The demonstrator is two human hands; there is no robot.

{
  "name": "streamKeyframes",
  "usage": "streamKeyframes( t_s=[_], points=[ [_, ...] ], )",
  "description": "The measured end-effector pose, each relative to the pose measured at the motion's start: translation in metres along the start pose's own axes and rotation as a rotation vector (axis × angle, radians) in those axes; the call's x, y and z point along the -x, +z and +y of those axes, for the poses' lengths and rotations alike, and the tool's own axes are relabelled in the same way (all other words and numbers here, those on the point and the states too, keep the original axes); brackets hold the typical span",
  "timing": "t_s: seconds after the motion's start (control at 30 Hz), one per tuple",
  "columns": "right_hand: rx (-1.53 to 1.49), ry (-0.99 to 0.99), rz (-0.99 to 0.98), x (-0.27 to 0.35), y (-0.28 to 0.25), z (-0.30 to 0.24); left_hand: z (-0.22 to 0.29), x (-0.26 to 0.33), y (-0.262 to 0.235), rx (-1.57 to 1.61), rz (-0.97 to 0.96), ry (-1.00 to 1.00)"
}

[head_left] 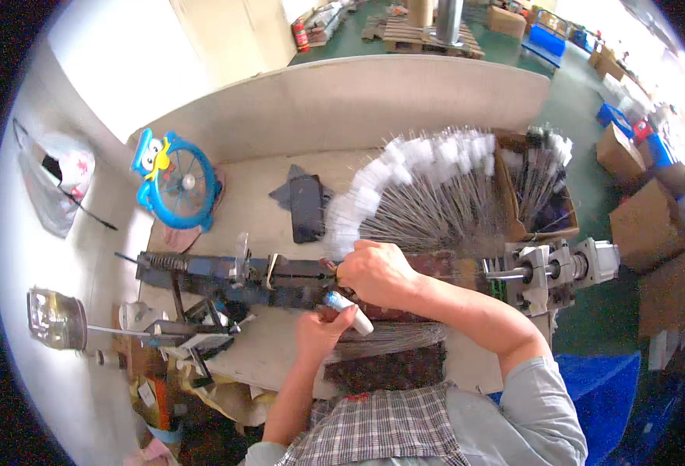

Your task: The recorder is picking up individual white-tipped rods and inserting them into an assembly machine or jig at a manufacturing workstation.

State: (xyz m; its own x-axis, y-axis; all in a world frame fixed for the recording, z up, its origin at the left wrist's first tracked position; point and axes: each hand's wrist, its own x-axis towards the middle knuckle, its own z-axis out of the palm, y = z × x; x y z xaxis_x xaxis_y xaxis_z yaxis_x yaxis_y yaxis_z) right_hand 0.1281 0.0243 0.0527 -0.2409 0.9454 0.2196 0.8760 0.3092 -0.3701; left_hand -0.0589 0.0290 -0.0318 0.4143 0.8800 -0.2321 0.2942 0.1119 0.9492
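My left hand (pixel 323 330) is closed around a short white cylinder with a blue end (pixel 360 318), tilted toward the lower right; its kind I cannot make out. Just above and to the right, my right hand (pixel 377 272) is bent into a fist at the right end of a dark bench fixture (pixel 280 272). Whatever its fingers pinch is hidden beneath them. Behind that hand fans out a large bundle of thin wire-stemmed brushes (pixel 428 179) with white tips. More thin wires (pixel 389 340) lie in a bunch under my right forearm.
A blue cartoon-shaped fan (pixel 179 186) and a dark phone (pixel 306 208) are on the bench's far side. At the right sit a box of dark-tipped brushes (pixel 540 186) and a metal clamp with a shaft (pixel 552 268). A raised panel (pixel 342 101) borders the back.
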Motion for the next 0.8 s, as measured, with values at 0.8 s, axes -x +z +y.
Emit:
streamKeyframes(
  t_s=[0.8],
  points=[
    [-0.064,0.064,0.104,0.069,0.061,0.018,0.002,0.008,-0.016,0.064,0.155,0.026]
  ],
)
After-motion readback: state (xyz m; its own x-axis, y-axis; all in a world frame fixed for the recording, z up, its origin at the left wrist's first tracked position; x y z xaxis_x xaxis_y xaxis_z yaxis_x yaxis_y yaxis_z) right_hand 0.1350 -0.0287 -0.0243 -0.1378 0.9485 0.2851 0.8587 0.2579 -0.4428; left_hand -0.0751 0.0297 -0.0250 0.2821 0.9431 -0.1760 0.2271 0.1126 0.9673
